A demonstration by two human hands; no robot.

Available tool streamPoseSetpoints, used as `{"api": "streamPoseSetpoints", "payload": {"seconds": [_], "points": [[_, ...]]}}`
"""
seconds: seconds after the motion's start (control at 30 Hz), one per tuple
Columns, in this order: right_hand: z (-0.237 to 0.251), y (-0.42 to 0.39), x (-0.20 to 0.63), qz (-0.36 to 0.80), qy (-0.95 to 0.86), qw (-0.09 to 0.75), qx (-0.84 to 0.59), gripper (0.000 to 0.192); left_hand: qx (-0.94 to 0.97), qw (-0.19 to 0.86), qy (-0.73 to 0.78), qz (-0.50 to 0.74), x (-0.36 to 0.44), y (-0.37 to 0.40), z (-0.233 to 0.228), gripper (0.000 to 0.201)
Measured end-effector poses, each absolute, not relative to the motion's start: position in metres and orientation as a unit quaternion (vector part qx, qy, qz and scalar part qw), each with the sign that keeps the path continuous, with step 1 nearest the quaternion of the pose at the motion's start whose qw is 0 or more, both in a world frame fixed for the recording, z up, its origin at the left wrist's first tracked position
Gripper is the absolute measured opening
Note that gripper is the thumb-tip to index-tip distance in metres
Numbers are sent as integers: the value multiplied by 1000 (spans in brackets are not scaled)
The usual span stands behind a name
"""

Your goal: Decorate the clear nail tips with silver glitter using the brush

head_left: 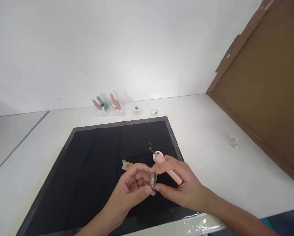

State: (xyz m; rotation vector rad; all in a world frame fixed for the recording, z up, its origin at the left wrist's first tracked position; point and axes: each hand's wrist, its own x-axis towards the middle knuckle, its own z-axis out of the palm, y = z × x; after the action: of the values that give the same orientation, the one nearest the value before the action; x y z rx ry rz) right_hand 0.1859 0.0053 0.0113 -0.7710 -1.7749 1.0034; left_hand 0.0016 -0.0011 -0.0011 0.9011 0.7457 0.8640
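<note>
My right hand (180,185) holds a slim pink pen-shaped tool (167,167) whose dark metal tip points up and away over the black mat (93,170). My left hand (132,188) meets it from the left, and between the fingertips of both hands sits a small grey-brown oval piece (152,180). A small white round dish (157,155) lies on the mat just beyond the tool's tip. A tan flat piece (127,166) with a clear end lies on the mat behind my left hand's fingers.
At the back edge of the white table stand two white holders with pink tools (108,105), a small white block (136,110) and a small round cap (154,112). Two little rings (234,142) lie at the right. A brown board (265,91) leans along the right side.
</note>
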Motion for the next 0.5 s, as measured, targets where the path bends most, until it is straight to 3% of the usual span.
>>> {"api": "streamPoseSetpoints", "payload": {"seconds": [0.2, 0.5], "points": [[10, 5, 185, 447, -701, 465, -305, 35, 400, 759, 312, 409, 2, -3, -2, 30], [10, 2, 184, 549, -638, 467, -271, 27, 404, 759, 279, 428, 4, -4, 0, 29]]}}
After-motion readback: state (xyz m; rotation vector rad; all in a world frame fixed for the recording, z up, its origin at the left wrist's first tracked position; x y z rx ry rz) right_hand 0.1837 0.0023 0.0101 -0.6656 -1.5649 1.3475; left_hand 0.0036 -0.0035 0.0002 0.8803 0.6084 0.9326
